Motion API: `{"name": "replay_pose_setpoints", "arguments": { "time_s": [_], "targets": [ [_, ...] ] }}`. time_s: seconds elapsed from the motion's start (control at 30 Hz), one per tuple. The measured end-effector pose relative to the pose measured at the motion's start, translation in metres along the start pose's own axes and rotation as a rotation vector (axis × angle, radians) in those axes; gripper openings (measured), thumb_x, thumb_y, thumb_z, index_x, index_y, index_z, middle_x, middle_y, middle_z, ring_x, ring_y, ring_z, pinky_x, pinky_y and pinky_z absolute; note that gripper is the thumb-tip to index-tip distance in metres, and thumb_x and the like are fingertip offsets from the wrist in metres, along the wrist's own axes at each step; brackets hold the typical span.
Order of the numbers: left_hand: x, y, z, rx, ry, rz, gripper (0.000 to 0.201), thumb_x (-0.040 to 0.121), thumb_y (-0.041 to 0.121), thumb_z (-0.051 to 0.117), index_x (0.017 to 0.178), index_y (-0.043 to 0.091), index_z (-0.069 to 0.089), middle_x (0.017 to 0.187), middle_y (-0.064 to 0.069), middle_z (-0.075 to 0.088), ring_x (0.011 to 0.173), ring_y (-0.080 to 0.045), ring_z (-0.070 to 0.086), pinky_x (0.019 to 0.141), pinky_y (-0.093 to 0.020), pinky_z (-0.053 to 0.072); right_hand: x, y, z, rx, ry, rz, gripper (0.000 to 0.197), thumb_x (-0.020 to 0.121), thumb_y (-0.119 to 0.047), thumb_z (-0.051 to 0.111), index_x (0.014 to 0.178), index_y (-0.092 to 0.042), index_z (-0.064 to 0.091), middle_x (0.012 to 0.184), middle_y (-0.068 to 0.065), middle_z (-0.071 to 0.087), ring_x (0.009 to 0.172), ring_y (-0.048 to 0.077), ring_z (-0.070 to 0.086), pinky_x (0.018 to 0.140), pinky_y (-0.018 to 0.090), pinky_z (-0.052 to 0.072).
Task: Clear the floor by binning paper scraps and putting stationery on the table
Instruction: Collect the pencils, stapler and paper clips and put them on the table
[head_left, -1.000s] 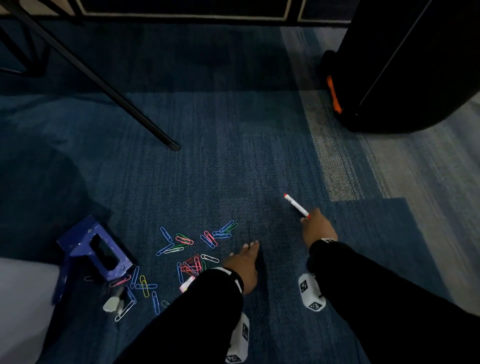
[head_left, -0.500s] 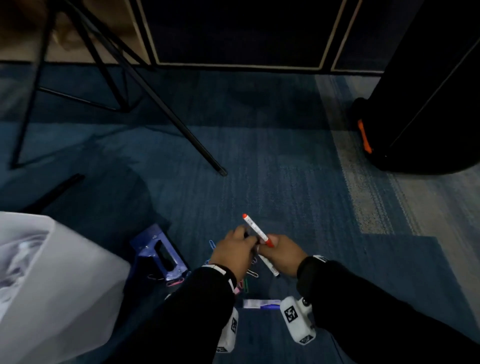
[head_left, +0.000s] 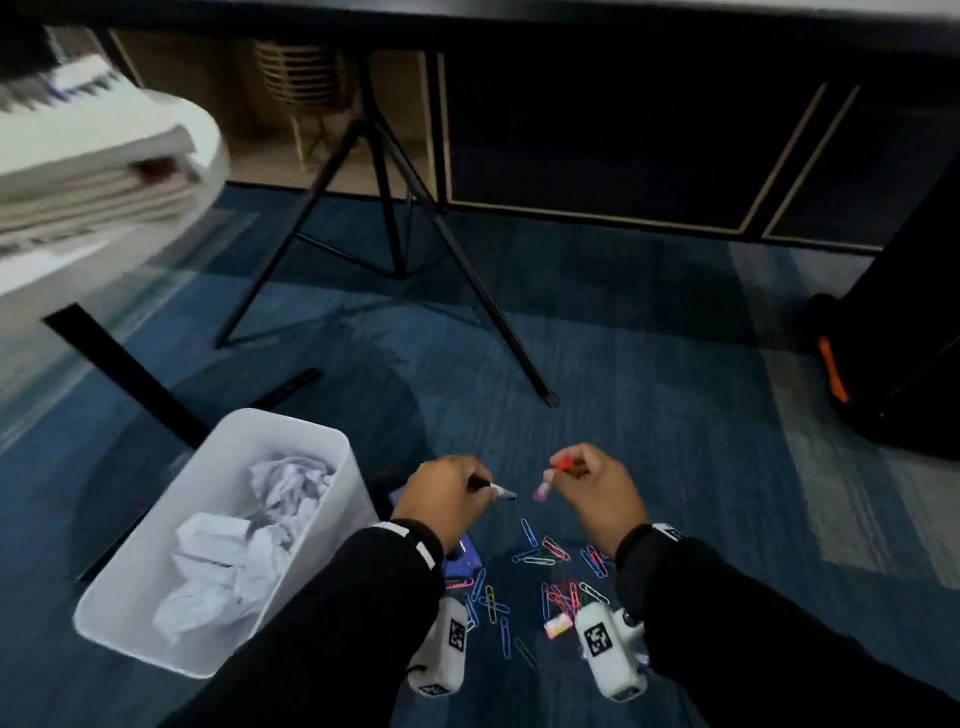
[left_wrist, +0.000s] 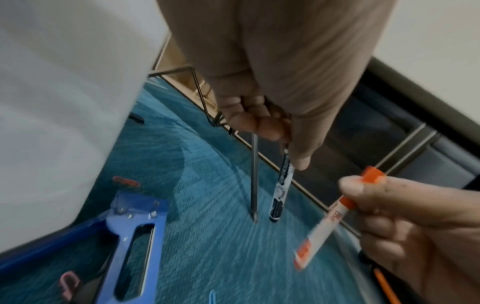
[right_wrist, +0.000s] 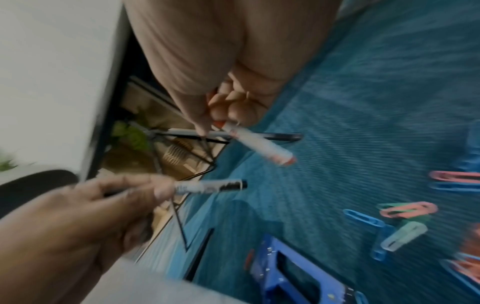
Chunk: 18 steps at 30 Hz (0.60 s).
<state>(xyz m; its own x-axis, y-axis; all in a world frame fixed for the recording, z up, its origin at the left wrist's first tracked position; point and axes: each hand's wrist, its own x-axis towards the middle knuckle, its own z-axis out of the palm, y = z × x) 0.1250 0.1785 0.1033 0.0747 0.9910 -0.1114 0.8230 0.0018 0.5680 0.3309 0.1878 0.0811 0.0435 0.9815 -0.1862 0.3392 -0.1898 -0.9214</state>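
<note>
My left hand grips a white marker with black print above the carpet; in the left wrist view this marker points down from the curled fingers. My right hand pinches a white marker with a red cap, which shows in the right wrist view. Several coloured paper clips lie scattered on the blue carpet under my hands. A white bin holding crumpled paper stands left of my left arm.
A blue stapler-like tool lies by the bin, and a small pink item lies among the clips. Black tripod legs stand ahead. A white table edge with stacked papers is at upper left, a black case at right.
My left hand left the carpet and met the right hand. Now the hands are apart, each holding one marker. The view has tilted up, and the bin has come into sight.
</note>
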Motion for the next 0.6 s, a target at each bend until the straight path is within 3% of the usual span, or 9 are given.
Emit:
{"name": "replay_pose_setpoints", "arguments": {
  "time_s": [0.13, 0.23, 0.37, 0.5, 0.6],
  "targets": [
    [-0.007, -0.002, -0.031, -0.183, 0.056, -0.082, 0.018, 0.079, 0.041, 0.074, 0.086, 0.025, 0.068, 0.078, 0.013, 0.065, 0.073, -0.004, 0.059, 0.06, -0.013, 0.038, -0.001, -0.042, 0.02, 0.098, -0.043, -0.041, 0.005, 0.088, -0.015, 0.065, 0.086, -0.013, 0.062, 0.073, 0.007, 0.069, 0.059, 0.018, 0.065, 0.057, 0.031, 0.056],
    [-0.009, -0.008, -0.063, -0.344, 0.077, -0.15, 0.019, 0.077, 0.038, 0.078, 0.079, 0.024, 0.066, 0.063, 0.01, 0.066, 0.056, -0.004, 0.058, 0.052, -0.016, 0.041, 0.005, -0.068, 0.03, 0.249, 0.024, -0.017, 0.006, 0.089, -0.014, 0.065, 0.084, -0.012, 0.062, 0.073, 0.012, 0.068, 0.058, 0.022, 0.064, 0.057, 0.033, 0.051],
    [-0.008, -0.02, -0.106, -0.366, 0.044, -0.193, 0.015, 0.078, 0.031, 0.077, 0.075, 0.022, 0.066, 0.064, 0.003, 0.07, 0.06, -0.013, 0.066, 0.062, -0.027, 0.051, 0.011, -0.106, 0.034, 0.411, 0.129, 0.001, 0.006, 0.09, -0.008, 0.059, 0.085, -0.01, 0.061, 0.07, 0.008, 0.062, 0.056, 0.018, 0.058, 0.052, 0.029, 0.046],
    [-0.011, -0.012, -0.147, -0.558, 0.007, -0.185, 0.01, 0.083, 0.019, 0.074, 0.081, 0.014, 0.066, 0.067, 0.0, 0.068, 0.055, -0.015, 0.065, 0.057, -0.028, 0.05, 0.011, -0.148, 0.046, 0.563, -0.066, 0.05, 0.008, 0.095, -0.009, 0.053, 0.092, -0.009, 0.061, 0.073, 0.007, 0.058, 0.058, 0.012, 0.048, 0.055, 0.025, 0.037],
    [-0.011, 0.002, -0.181, -0.691, 0.018, -0.134, 0.01, 0.085, 0.015, 0.072, 0.087, 0.008, 0.066, 0.07, -0.006, 0.066, 0.054, -0.015, 0.062, 0.053, -0.024, 0.047, 0.012, -0.173, 0.058, 0.432, -0.234, 0.006, 0.016, 0.097, -0.016, 0.053, 0.097, -0.011, 0.068, 0.079, 0.004, 0.062, 0.065, 0.009, 0.047, 0.06, 0.024, 0.035]
  ]
}}
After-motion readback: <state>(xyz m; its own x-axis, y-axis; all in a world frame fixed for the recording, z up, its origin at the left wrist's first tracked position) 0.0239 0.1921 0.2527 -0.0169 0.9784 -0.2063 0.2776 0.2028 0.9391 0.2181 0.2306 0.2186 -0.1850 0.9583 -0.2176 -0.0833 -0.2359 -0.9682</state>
